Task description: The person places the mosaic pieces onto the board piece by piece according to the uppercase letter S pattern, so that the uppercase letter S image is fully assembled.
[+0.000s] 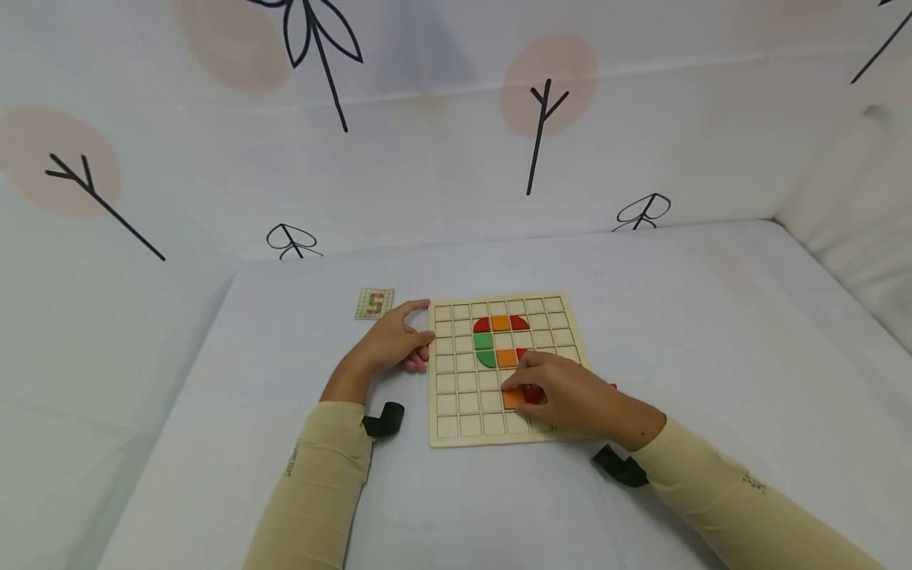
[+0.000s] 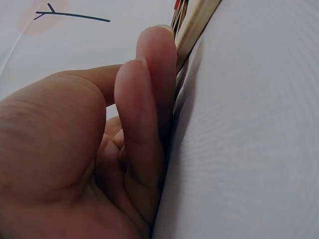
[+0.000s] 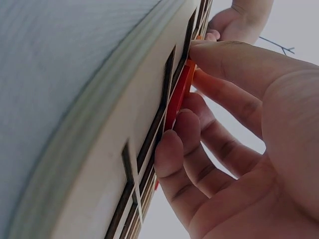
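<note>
A square wooden grid board [image 1: 456, 427] lies on the white-covered table. My left hand [image 1: 388, 340] is at its left side, forefinger stretched to the far corner and thumb against the edge. In the left wrist view, fingertips rest right at the board's side. My right hand [image 1: 570, 396] is over the near part of the board, pinching an orange square tile [image 1: 511, 398] between thumb and forefinger. Beside that tile sits a red tile [image 1: 533, 394], partly hidden by the fingers. Farther up are red rounded tiles [image 1: 519, 322], orange squares [image 1: 501, 323] and green tiles [image 1: 484, 341].
A small pattern card [image 1: 374, 303] with a coloured S shape lies beyond my left hand. A bit of red [image 1: 614, 386] shows at the board's right side, behind my right wrist. White printed cloth [image 1: 427, 174] hangs behind the table.
</note>
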The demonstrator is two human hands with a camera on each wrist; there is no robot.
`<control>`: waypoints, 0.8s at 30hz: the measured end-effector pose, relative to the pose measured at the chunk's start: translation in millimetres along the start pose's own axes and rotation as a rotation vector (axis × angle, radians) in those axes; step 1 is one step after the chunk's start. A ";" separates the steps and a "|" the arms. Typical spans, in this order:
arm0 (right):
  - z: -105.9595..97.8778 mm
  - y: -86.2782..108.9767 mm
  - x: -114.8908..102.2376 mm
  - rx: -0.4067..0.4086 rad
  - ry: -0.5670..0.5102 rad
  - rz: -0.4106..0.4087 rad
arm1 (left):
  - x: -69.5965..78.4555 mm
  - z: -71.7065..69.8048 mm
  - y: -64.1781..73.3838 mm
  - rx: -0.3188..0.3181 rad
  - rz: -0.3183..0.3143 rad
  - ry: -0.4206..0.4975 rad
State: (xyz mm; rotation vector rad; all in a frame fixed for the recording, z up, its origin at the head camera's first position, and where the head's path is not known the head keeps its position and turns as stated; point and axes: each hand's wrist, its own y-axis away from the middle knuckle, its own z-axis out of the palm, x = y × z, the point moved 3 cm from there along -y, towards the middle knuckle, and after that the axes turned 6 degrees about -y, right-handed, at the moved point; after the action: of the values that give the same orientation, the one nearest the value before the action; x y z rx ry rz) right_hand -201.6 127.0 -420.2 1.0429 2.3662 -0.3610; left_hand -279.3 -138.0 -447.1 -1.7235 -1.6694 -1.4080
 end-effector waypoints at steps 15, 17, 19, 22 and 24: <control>0.9 0.2 -0.4 -0.001 0.018 0.013 | -0.7 -1.0 -0.3 0.003 0.006 0.002; 0.6 0.1 -0.2 0.001 0.017 0.006 | -0.3 -1.3 -0.4 0.004 0.005 0.001; 0.6 0.0 -0.1 0.002 0.019 0.004 | -0.3 -1.3 -0.4 0.002 0.006 0.002; 0.6 0.1 0.0 -0.001 0.019 0.004 | 0.2 -0.9 0.4 0.004 0.004 0.002; 0.1 0.2 0.2 -0.006 0.021 0.006 | -1.0 -0.2 0.3 0.008 0.006 0.001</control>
State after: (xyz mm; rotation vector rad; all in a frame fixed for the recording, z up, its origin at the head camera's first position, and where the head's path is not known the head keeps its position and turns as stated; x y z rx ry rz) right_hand -201.5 127.2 -420.5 1.0563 2.3801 -0.3427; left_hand -278.9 -138.8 -447.6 -1.7213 -1.6661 -1.3978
